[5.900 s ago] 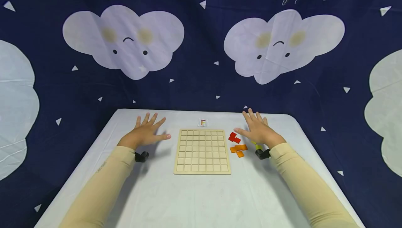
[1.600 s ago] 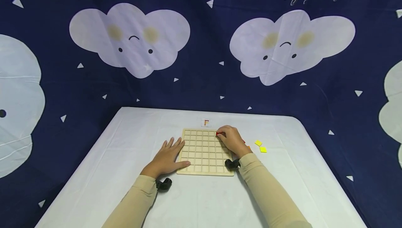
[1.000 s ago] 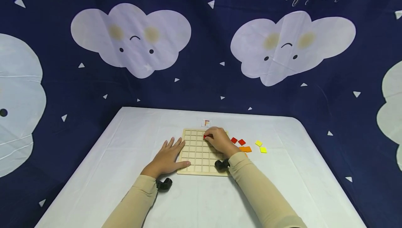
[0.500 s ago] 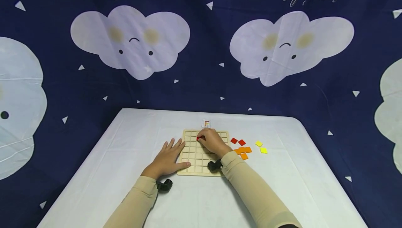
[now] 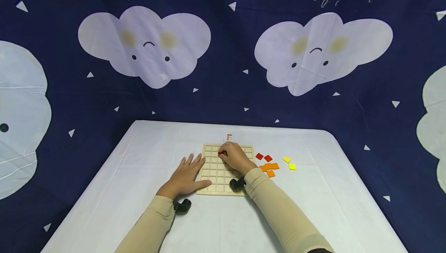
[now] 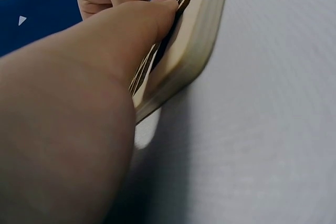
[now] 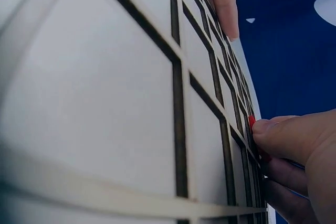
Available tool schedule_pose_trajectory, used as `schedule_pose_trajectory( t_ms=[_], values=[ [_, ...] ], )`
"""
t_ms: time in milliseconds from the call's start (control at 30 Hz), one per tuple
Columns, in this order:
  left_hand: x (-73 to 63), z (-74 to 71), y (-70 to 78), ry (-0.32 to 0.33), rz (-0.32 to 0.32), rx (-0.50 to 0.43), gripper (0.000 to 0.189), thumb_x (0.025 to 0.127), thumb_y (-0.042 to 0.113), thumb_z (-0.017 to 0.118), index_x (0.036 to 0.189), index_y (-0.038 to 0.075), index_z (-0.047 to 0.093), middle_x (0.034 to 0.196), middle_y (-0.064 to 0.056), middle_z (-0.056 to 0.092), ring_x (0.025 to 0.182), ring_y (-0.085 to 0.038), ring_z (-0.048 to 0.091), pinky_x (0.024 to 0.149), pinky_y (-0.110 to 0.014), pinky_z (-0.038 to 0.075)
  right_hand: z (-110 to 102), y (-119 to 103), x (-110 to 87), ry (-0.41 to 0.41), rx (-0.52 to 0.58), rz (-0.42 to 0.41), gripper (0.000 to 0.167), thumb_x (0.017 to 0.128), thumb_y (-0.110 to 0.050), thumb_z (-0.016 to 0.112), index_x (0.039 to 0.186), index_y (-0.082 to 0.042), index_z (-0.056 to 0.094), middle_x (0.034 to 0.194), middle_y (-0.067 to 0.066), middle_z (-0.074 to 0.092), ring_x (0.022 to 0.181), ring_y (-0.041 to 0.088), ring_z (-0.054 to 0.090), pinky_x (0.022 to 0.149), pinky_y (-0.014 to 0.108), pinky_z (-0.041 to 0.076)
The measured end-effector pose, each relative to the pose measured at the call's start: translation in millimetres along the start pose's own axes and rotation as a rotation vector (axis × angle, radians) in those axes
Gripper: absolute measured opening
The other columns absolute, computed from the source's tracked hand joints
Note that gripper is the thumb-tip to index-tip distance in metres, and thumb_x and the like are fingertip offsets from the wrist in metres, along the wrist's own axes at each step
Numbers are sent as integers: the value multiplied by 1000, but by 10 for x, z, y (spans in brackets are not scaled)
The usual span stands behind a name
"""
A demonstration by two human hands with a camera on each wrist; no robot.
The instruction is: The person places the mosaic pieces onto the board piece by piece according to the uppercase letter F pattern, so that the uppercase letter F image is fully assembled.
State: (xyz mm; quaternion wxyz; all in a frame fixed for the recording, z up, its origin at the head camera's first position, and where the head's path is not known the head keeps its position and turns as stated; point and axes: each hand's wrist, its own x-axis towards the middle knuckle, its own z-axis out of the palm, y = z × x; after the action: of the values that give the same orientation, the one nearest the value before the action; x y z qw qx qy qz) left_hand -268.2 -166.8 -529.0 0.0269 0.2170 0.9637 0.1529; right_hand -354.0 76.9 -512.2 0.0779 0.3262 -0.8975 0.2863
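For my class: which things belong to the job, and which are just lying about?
In the job:
left hand, on the grid board
right hand, pinching a red piece
probably loose red pieces, orange pieces, yellow pieces, printed card

Likely just background:
cloud-print backdrop
wrist cameras
white table

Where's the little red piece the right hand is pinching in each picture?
Head: red piece a little below the middle, in the right hand.
Left wrist: not in it.
Right wrist: right of the middle, in that hand's pinch.
Landmark in all three: the wooden board.

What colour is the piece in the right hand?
The piece is red, clearest in the right wrist view.
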Motion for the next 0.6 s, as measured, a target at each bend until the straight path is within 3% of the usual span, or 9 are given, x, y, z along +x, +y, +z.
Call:
schedule_pose_trajectory(
  t_ms=[367,600],
  values=[
    [6,43,-26,13,-4,10,106,92,83,51,168,12,28,173,-9,17,158,-37,4,125,-55,0,-12,12,-35,10,23,16,13,98,-3,76,110,-2,80,113,9,73,107,24,69,92,36,57],
    [0,22,-26,10,-1,-7,105,92,80,54,167,10,29,173,-10,18,158,-39,6,125,-56,2,-232,170,-195,82,1,21,15,96,-1,77,111,0,79,113,10,74,107,27,71,92,37,58]
  ],
)
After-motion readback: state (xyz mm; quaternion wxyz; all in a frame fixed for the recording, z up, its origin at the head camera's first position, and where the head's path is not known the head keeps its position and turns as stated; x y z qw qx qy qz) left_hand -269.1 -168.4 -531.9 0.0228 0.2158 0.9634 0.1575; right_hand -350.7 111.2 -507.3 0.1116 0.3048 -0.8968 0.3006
